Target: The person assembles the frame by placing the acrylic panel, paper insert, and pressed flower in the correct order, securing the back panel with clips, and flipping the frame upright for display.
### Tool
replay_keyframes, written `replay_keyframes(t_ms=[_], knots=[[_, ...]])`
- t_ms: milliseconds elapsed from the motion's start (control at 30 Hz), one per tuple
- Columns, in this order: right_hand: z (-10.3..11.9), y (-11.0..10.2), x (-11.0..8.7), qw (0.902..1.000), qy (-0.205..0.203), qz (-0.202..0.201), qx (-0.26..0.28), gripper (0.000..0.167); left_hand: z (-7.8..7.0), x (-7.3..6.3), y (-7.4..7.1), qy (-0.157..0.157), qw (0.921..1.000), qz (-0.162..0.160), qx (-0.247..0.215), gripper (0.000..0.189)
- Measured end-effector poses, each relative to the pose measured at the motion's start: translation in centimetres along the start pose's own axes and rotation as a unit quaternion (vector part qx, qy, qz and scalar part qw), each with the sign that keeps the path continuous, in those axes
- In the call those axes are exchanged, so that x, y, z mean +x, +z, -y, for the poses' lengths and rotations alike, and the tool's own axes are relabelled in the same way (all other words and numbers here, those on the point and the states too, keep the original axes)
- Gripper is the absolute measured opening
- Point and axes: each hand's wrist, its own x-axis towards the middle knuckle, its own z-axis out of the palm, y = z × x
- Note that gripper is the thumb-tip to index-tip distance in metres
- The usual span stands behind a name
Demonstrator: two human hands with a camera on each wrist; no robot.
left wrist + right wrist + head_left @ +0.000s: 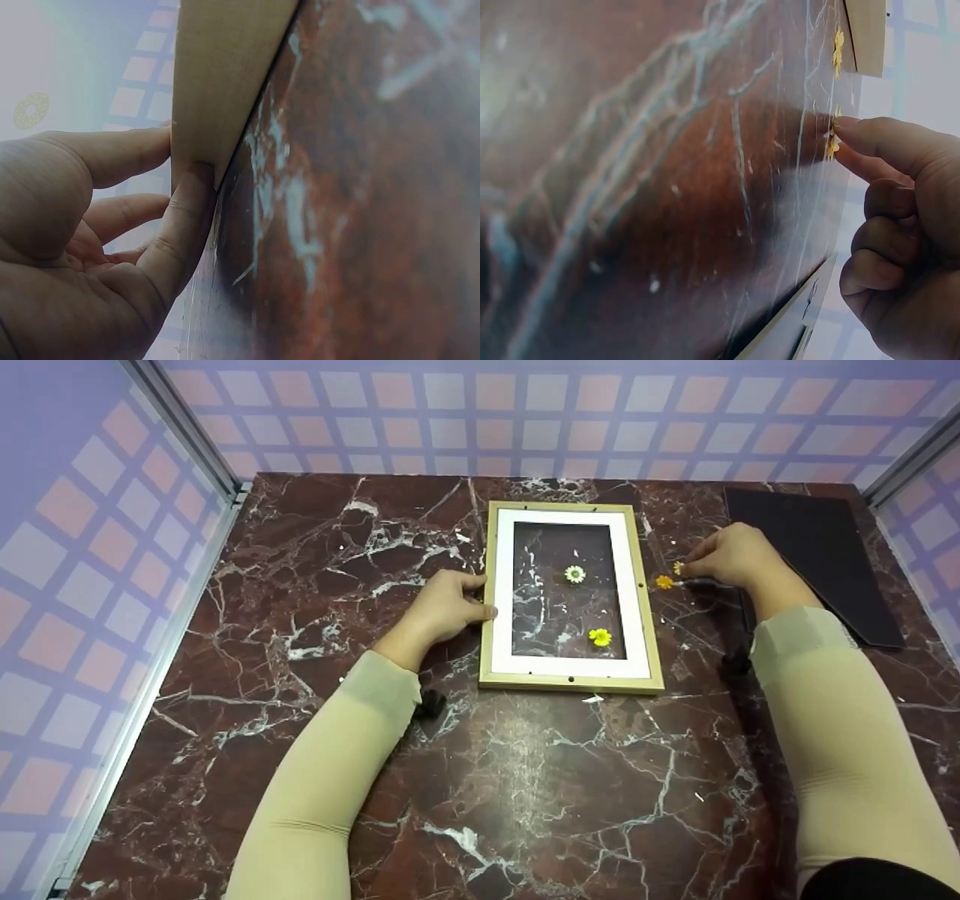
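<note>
A gold-edged picture frame (571, 681) with a white mat lies flat on the marbled table. Inside its window are a white flower (575, 574) and a bright yellow flower (600, 637). My left hand (446, 607) holds the frame's left edge, with fingertips against its side wall (217, 82) in the left wrist view. Beyond the frame's right edge, my right hand (731, 556) pinches a small pale-yellow flower (679, 568) at table level between thumb and index finger; the other fingers are curled. An orange flower (664, 582) lies between that hand and the frame.
A black board (817, 555) lies at the right, partly behind my right forearm. Tiny white scraps (592, 699) are scattered on the table (540, 795). Checkered panels (450, 420) stand at the back and sides.
</note>
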Motion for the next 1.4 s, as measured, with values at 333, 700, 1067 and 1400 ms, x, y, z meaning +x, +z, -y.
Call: replay_keyframes(t_ms=[333,700,1067,1400], knots=[[0.4,0.2,-0.1,0.9999,0.010,0.000,-0.004,0.040,0.0,0.0,0.0,0.005,1.0000,0.000,0.006,0.069],[0.8,0.2,-0.2,0.9994,0.012,-0.002,-0.032,0.045,0.0,0.1,0.0,0.002,1.0000,0.002,-0.003,0.068],[3.2,-1.3,-0.3,0.9994,0.009,-0.028,0.018,0.045,0.2,-0.1,0.0,-0.008,0.9999,0.001,-0.013,0.069],[6.9,-1.9,-1.1,0.9991,-0.019,-0.038,0.007,0.044,0.1,0.1,0.0,-0.007,1.0000,0.001,0.000,0.069]])
